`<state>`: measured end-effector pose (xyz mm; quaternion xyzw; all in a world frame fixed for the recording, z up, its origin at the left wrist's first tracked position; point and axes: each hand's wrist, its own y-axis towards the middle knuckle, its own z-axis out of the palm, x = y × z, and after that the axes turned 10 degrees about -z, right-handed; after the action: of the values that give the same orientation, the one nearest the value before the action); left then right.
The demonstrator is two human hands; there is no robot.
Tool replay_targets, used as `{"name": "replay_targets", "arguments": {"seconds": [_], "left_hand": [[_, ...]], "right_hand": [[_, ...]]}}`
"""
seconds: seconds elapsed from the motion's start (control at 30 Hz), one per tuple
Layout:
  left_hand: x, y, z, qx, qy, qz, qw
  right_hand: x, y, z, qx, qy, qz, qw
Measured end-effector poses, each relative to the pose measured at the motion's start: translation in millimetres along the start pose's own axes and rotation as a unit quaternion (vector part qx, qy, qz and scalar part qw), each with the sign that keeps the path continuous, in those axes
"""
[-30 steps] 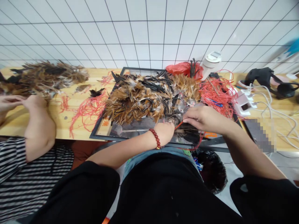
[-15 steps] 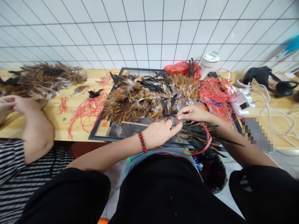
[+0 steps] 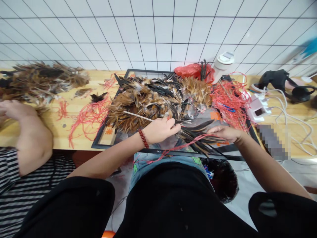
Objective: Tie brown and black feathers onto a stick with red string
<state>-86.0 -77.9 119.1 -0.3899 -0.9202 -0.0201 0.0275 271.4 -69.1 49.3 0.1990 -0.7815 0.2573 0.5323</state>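
My left hand (image 3: 163, 129), with a red bead bracelet at the wrist, is closed around a thin pale stick (image 3: 138, 115) that pokes out to the left. From the right side of that hand fans a bundle of long dark feathers (image 3: 195, 133), its tips toward my right hand (image 3: 226, 133). My right fingers are closed on a red plastic string (image 3: 184, 145), beside the feathers. This string trails left and down across the tray's front edge toward my lap. A heap of brown and black feathers (image 3: 146, 99) lies just beyond my left hand.
The feathers rest on a black-framed tray (image 3: 99, 145). Red string tangles (image 3: 231, 99) with a blue pen (image 3: 228, 108) lie right. Behind stand a white cup (image 3: 224, 64) and red plastic bag (image 3: 192, 72). Chargers (image 3: 257, 109) with cables sit right; a co-worker's arm (image 3: 32, 132) is left.
My right hand has moved right and slightly down, away from my left hand. The left hand has shifted slightly up, and the stick now tilts. The red string loop is drawn out straighter.
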Motion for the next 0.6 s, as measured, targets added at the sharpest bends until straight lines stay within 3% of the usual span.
{"name": "replay_targets", "arguments": {"seconds": [0.13, 0.23, 0.33, 0.4, 0.47, 0.6], "left_hand": [[13.7, 11.7, 11.3, -0.023, -0.046, -0.023, 0.998], [28.1, 32.6, 5.5, -0.052, -0.07, -0.078, 0.993], [46.0, 61.7, -8.2, -0.053, -0.149, -0.145, 0.977], [56.8, 81.1, -15.5, -0.019, -0.277, -0.178, 0.944], [64.5, 97.2, -18.9, 0.015, -0.462, -0.203, 0.863], [70.3, 116.3, -16.6, 0.059, -0.772, -0.189, 0.604]], "right_hand": [[-0.6, -7.7, -3.0, 0.06, 0.159, 0.128, 0.977], [0.3, -3.1, -9.2, 0.051, 0.221, 0.141, 0.964], [3.3, 11.0, -16.8, -0.019, 0.251, 0.105, 0.962], [5.8, 23.4, -21.0, -0.094, 0.258, 0.078, 0.958], [7.3, 33.8, -24.2, -0.152, 0.245, 0.069, 0.955], [8.0, 38.2, -30.3, -0.152, 0.119, 0.105, 0.975]]}}
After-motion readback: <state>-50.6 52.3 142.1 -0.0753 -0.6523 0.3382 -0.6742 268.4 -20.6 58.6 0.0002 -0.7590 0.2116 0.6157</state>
